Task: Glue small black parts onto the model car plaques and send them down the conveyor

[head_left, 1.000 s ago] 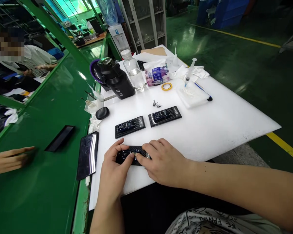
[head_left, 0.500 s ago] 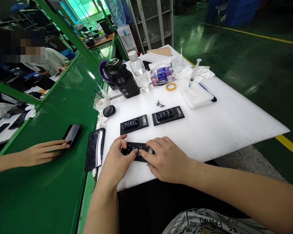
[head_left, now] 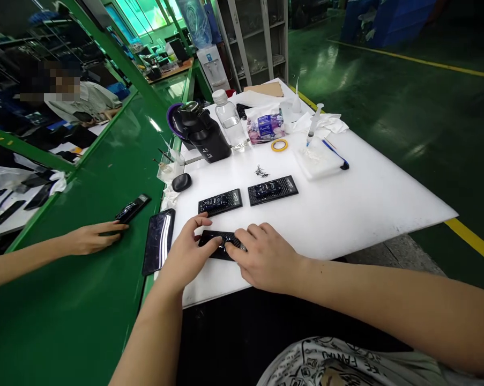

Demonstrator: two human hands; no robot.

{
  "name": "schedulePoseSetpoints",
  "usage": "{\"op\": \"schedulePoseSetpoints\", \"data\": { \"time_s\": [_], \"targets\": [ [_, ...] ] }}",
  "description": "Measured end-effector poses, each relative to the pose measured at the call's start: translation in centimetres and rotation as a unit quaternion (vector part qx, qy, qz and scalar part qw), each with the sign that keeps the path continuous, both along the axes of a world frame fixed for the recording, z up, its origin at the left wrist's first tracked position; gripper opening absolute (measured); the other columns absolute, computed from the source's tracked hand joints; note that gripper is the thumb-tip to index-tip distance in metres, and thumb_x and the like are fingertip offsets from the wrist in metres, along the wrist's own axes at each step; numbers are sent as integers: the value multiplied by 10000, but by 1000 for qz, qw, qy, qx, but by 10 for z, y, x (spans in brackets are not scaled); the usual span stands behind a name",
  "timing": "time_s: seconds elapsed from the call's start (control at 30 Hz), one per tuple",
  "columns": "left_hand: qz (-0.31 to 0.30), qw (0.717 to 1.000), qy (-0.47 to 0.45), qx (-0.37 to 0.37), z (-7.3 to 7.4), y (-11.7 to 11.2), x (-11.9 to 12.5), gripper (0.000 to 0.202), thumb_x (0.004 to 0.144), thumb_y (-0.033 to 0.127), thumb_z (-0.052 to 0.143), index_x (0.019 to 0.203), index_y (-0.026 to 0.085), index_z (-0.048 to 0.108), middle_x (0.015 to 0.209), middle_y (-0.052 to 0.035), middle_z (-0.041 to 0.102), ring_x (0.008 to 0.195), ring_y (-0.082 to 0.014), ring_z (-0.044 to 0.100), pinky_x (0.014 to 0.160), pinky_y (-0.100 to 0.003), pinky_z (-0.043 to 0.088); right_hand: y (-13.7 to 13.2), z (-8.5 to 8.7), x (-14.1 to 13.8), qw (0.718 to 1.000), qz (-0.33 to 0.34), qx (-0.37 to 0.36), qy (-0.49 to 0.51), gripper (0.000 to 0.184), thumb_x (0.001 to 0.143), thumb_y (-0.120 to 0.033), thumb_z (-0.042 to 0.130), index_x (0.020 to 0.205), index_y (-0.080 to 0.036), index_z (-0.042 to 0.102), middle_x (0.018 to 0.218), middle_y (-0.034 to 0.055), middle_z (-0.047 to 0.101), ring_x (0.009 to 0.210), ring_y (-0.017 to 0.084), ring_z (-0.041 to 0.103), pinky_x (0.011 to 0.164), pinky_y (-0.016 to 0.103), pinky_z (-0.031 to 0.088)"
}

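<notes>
Black plate under the hands: lower centre of the frame, flat on the white desk (head_left: pixel 362 193), near its front edge. The black plate (head_left: pixel 222 253) carries a glossy raised form, much of it covered by fingers.
Left hand: the person's left hand (head_left: pixel 186 254) grips the plate's left end, thumb on top, forefinger arched up near the far corner.
Right hand: the person's right hand (head_left: pixel 266 258) closes over the right end, fingers curled, a fingertip close beside the left thumb. Pressure cannot be read from here.
Two matching plates: just beyond the hands, left plate (head_left: pixel 220 202) and right plate (head_left: pixel 273 190), apart, raised forms uppermost, untouched.
Black slivers: small loose pile (head_left: pixel 261 171) above the right plate.
Upper desk: yellow tape roll (head_left: pixel 274 146), syringe (head_left: pixel 314 126) leaning by a white pad (head_left: pixel 316 165).
Just changed: left of frame, a co-worker's hand (head_left: pixel 91 238) is now at a dark piece (head_left: pixel 132 209) on the green surface (head_left: pixel 65 316); a raised form now shows on the piece, which looked plain half a second ago.
Meaning: handwork at the centre seems unaffected; same plate, much the same grip.
</notes>
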State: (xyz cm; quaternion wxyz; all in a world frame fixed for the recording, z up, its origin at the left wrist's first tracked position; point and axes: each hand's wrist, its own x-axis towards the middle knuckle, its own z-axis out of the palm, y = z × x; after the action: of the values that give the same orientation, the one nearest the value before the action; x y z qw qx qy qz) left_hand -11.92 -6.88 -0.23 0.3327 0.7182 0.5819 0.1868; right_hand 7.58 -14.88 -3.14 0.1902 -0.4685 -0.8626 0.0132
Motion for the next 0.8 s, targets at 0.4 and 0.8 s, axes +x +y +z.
{"op": "schedulePoseSetpoints", "data": {
  "time_s": [0.4,0.8],
  "targets": [
    [52,995,-48,77,-26,-12,0,472,741,399,692,1148,229,523,1359,-91,514,1276,-287,495,1096,-494,382,0,3,0,1000,-7,7,-7,422,883,-214,527,1299,-152,551,1125,112,522,931,279,456,742,427,392],
    [45,996,-27,78,-18,-9,4,672,722,390,726,1310,245,434,1405,-89,469,1315,-281,439,1059,-498,435,1,3,3,1000,7,-1,-28,436,928,-241,500,1353,-149,528,1190,134,533,955,293,470,754,438,404]
  ]
}}
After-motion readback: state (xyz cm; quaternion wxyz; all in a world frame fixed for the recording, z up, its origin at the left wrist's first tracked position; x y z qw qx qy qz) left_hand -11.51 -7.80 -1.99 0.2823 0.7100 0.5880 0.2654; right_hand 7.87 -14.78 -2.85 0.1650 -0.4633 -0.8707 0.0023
